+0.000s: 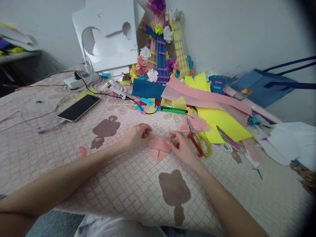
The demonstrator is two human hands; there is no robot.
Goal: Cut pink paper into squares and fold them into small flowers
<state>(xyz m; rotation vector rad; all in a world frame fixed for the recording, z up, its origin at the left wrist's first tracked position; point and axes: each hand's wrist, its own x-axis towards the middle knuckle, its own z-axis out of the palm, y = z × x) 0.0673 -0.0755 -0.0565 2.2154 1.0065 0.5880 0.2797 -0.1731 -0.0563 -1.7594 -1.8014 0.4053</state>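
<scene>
A small piece of pink paper (159,144), folded to a point at its near end, lies on the patterned tablecloth in front of me. My left hand (138,134) grips its far left corner, fingers curled in and thumb pressed on it. At the far right corner my right hand (181,146) pinches the paper between thumb and curled fingers. Just right of that hand rest scissors (199,144) with one red and one yellow handle loop. Pink paper scraps (197,122) lie beyond the scissors.
Yellow sheets (223,121), a pink strip (209,93) and a green cutter (174,110) lie farther back. A glue gun (116,89) and a corded phone (79,107) sit at left. Paper-flower decorations (161,56) lean on the wall beside a white foam panel (108,36).
</scene>
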